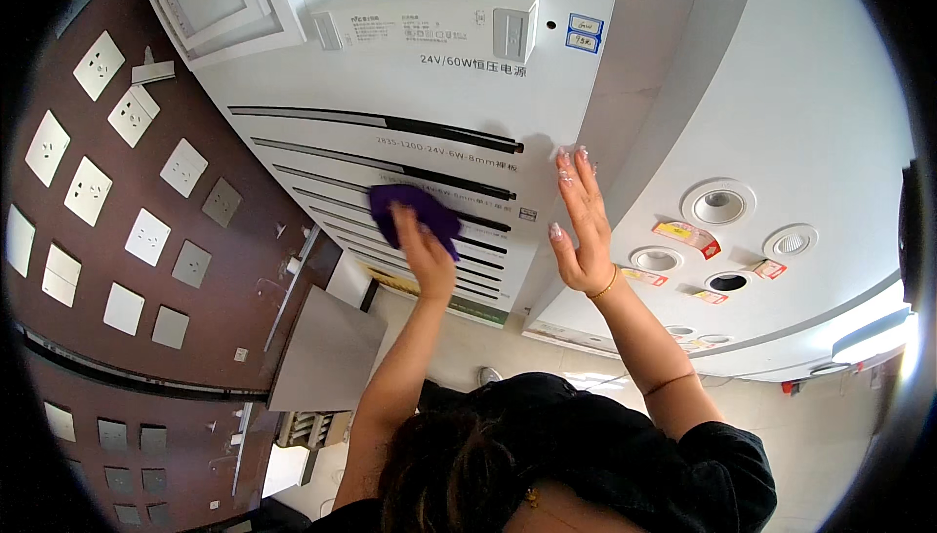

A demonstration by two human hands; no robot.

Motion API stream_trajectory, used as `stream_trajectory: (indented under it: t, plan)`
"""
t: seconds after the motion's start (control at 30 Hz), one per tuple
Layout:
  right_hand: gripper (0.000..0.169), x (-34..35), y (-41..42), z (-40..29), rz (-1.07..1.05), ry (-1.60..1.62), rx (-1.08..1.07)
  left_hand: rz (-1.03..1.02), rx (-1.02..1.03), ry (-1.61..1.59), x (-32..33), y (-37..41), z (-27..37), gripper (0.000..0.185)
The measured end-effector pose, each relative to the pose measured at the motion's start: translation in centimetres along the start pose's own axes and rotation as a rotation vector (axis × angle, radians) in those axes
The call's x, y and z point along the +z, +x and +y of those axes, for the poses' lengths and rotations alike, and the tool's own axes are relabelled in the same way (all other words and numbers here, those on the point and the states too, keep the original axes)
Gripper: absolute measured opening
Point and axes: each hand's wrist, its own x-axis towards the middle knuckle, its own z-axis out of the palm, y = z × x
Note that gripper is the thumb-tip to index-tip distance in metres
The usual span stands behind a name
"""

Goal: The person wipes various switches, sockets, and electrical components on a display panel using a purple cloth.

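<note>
A white display board (351, 94) with printed text stands before me and carries a row of black and grey LED strip samples (454, 135). My left hand (421, 251) presses a purple cloth (413, 214) against the strips in the middle of the board, and the cloth covers part of them. Near the board's right edge, my right hand (583, 218) is raised with its fingers extended and holds nothing. Its fingertips are at or close to the board's edge; contact cannot be told. Above the strips, a white power supply unit (439, 24) is fixed to the board.
Wall sockets and switch plates (148, 236) cover a brown panel at the left. Round recessed downlights (719, 201) with red and yellow tags sit in a white panel at the right. A grey cabinet (329, 346) stands at the lower left. Pale floor shows below the board.
</note>
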Motion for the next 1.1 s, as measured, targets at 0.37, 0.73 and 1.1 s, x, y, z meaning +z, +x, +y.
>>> stream_trajectory:
  t: [0.37, 0.73, 1.1]
  plan:
    - [0.058, 1.7, 0.1, -0.5, 0.027, 0.002, 0.025, -0.149, 0.203, 0.047, 2.1, 0.4, 3.7, 0.041]
    - [0.057, 0.9, 0.0, -0.9, 0.033, 0.020, 0.006, -0.382, 0.463, -0.008, 2.5, -1.5, 4.9, 0.046]
    - [0.059, -0.3, -0.6, -0.9, 0.037, -0.004, 0.052, -0.107, 0.051, 0.160, -1.4, 4.4, 2.5, 0.050]
